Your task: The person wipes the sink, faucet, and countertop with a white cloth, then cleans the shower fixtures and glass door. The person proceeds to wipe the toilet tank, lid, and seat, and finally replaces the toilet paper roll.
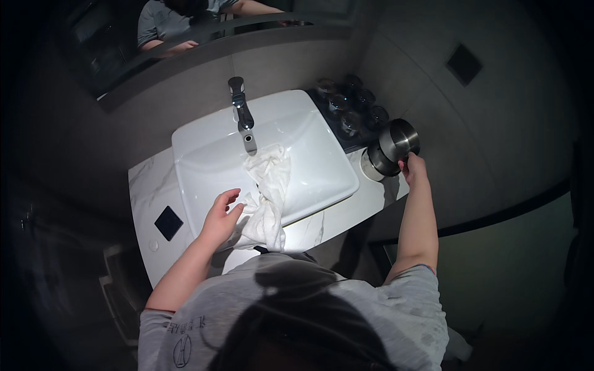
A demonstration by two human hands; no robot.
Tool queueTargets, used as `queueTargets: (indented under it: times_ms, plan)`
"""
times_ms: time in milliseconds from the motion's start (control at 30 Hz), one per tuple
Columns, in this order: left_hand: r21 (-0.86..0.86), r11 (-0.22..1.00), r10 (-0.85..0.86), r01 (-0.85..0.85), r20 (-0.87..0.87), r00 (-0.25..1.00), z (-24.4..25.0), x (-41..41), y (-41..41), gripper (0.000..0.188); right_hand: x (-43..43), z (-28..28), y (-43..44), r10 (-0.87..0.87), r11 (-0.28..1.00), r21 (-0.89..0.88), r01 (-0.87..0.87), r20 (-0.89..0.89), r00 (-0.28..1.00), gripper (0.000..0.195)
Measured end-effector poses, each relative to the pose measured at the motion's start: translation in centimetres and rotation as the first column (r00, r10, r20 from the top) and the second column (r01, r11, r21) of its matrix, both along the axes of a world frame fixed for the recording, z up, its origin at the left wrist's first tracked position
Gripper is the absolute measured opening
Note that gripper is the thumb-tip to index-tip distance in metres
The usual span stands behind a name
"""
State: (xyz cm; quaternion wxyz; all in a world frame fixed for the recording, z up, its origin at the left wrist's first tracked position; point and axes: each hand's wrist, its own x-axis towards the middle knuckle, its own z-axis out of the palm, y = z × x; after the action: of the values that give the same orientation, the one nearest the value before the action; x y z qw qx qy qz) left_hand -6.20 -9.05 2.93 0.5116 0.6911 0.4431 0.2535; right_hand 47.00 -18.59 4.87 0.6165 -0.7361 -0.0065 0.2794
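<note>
My right hand [412, 168] grips the near rim of a stainless-steel cylindrical vessel [398, 139] at the right end of the counter. The vessel is tilted, with its bright metal inside showing. Beneath it are a darker steel part [381, 162] and a pale round base [370, 168]; how these join is unclear. My left hand [222, 218] is held over the front left of a white washbasin [315, 153], fingers apart and holding nothing. Just right of it, a crumpled white towel [274, 185] lies from inside the basin over its front rim.
A chrome faucet [241, 104] stands at the back of the basin. Several drinking glasses [350, 124] sit on a dark tray [355, 146] behind the vessel. On the marble-patterned counter [144, 185] are a dark diamond-shaped piece [169, 223] and a small round object [153, 245]. A mirror [260, 23] hangs behind.
</note>
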Motion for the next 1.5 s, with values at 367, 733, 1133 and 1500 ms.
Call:
queueTargets:
  times_ms: [367,733,1133,1500]
  plan:
    - [-0.212,0.899,-0.435,0.382,-0.348,0.831,-5.2,-1.6,-1.1,0.052,-5.1,0.0,2.9,0.208,0.93,-0.323,0.178,0.858,0.469,0.028]
    - [-0.058,0.972,-0.231,0.228,-0.046,0.972,-5.0,-0.4,-4.4,0.035,-27.1,-21.8,17.9,0.869,0.476,-0.782,-0.403,0.488,0.08,0.042]
    - [-0.801,0.573,0.503,-0.17,0.18,0.845,-4.8,-16.0,-8.7,0.026,-44.8,-18.6,14.3,0.761,-0.383,-0.293,-0.876,0.438,-0.479,0.036]
    - [-0.127,0.941,-0.286,0.313,0.189,0.939,-8.8,-11.2,-7.9,0.029,-30.6,-20.7,15.3,0.947,0.155,-0.98,-0.124,0.183,-0.263,0.048]
